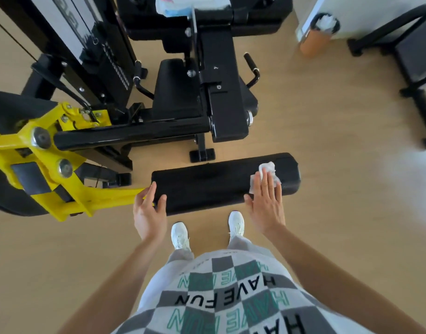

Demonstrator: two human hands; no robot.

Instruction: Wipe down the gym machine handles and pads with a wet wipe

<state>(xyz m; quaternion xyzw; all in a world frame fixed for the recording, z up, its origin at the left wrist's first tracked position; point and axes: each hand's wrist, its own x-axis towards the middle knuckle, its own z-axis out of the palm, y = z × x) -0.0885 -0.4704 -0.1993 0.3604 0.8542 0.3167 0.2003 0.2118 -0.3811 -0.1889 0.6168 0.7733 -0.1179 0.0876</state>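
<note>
A long black roller pad lies across the view in front of my feet, fixed to a yellow lever arm of the gym machine. My right hand lies flat with straight fingers on the pad's right part, pressing a crumpled white wet wipe against it. My left hand grips the pad's left end, thumb on the near side and fingers curled over the far side. Two black side handles flank the black seat farther away.
The black machine frame and weight stack fill the upper left. An orange bin with white waste stands at the upper right, beside another black bench frame. A wipe packet rests on the back pad at the top. Bare wooden floor lies to the right.
</note>
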